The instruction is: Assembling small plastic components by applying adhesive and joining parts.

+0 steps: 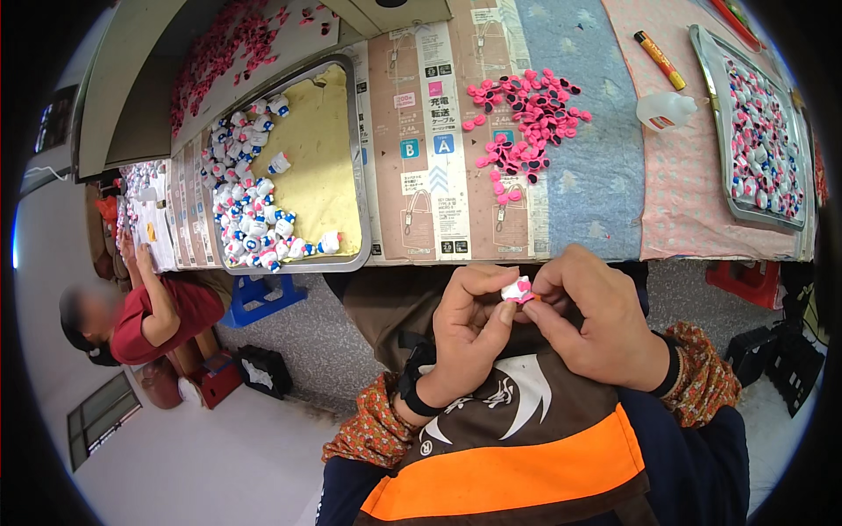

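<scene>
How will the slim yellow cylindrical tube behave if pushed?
The yellow tube would likely roll: it looks round and lies on its side. The patterned pink cloth beneath might slow it. Its straight outline suggests it's stiff.

Workshop: metal-rimmed tray (311, 158), white figurines (254, 226), pink parts (535, 114), co-worker (149, 329).

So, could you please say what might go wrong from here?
The small rounded white-and-pink figure, pinched by the left hand and right hand in front of the patterned table, could drop. The pink plastic-looking pieces lie loose on that table, so a floral sleeve might scatter them.
</scene>
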### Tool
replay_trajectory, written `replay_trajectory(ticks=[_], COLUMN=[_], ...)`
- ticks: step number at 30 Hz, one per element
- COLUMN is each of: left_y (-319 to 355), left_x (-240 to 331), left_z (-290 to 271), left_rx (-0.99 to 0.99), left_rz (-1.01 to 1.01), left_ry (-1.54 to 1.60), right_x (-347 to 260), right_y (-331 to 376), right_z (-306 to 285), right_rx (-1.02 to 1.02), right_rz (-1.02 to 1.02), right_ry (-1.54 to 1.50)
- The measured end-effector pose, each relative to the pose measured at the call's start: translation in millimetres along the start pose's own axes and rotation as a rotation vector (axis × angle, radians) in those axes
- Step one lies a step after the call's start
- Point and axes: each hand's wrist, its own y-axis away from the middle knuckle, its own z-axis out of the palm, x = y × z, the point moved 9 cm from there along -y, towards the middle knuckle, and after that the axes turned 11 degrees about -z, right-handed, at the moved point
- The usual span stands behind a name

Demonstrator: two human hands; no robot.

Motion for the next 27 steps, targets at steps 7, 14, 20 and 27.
replay_trajectory(ticks=[7, 14, 20, 27], left_y=[1, 1, 1, 3], left_x=[2, -5, -7, -1], left_z=[4, 6, 4, 5], left_rx=[-0.018, -0.024, 0.001, 0.014], left_rz=[0.012, -0.049, -0.059, -0.031], left_ry=[-0.087, -0.201, -0.230, -0.217], right_x=[-1, 10, 24, 24], right_y=[-1, 0, 6, 9], right_z=[-3, -3, 2, 1], right_rx=[0.003, -0.009, -0.084, -0.026], right_rz=[-0.018, 0.072, 0.226, 0.219], right_ry=[0.043, -0.064, -0.150, -0.127])
